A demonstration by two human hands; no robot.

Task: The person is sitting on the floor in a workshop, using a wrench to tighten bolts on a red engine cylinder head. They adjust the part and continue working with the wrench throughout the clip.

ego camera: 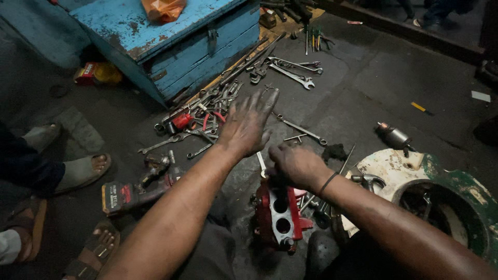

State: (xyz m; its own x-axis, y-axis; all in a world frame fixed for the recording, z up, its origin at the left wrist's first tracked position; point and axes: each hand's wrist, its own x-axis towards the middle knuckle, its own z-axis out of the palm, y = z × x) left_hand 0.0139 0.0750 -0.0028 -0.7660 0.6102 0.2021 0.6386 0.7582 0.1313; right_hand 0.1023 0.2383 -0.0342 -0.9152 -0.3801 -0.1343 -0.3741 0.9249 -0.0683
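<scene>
My left hand [250,124] is stretched forward with fingers spread, hovering over a scatter of wrenches and pliers [207,116] on the dark floor; it holds nothing. My right hand [295,165] is closed over the top of a red metal engine part [279,215] with round bores, which stands on the floor between my arms. A thin white strip [261,163] pokes out beside that hand. A black band circles my right wrist.
A worn blue wooden chest [171,41] stands at the back left, with an orange bag [163,9] on it. More spanners [290,72] lie behind. A cordless power tool [135,194] lies left. A round green-and-white housing [446,202] sits right. Another person's sandalled feet [78,171] are at left.
</scene>
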